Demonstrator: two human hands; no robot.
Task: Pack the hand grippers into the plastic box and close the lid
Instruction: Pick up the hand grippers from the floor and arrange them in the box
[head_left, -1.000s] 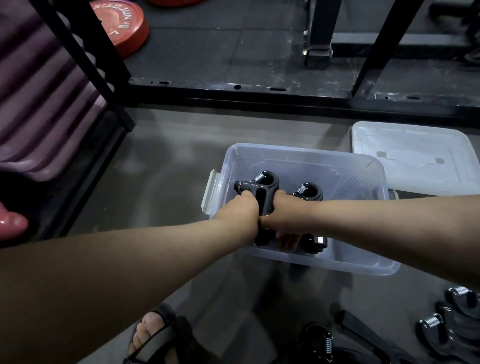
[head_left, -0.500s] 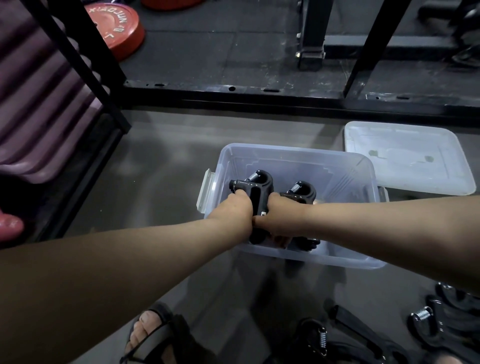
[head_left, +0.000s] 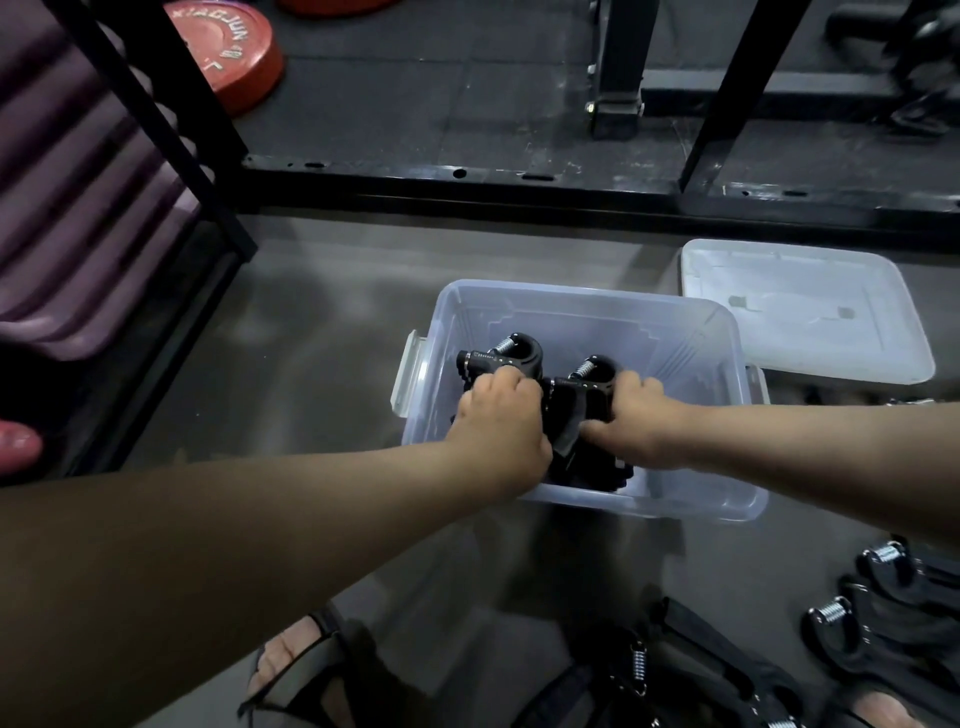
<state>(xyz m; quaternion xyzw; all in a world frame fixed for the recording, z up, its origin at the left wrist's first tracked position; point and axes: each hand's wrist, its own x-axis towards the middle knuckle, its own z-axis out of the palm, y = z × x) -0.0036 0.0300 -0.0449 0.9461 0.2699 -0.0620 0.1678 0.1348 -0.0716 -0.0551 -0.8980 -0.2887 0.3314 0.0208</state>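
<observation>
While the plastic box (head_left: 571, 312) is sitting open on the floor (head_left: 311, 338), I am logging: left hand (head_left: 498, 421) is curling round the left hand gripper (head_left: 511, 356) inside it, right hand (head_left: 634, 415) is gripping the right hand gripper (head_left: 592, 374) alongside; lid (head_left: 800, 312) is lying just beside.

Much is hiding under the grip and slipping past the edges.
The left hand (head_left: 498, 421) and right hand (head_left: 641, 415) are covering the handles of the two hand grippers (head_left: 519, 353) in the plastic box (head_left: 675, 332), their fingers (head_left: 636, 383) curling out of sight, probably round those handles. The loose grippers (head_left: 878, 623) on the floor (head_left: 311, 364) are running off the right and bottom edges; the lettering on the red weight plate (head_left: 228, 62) is blurring.
</observation>
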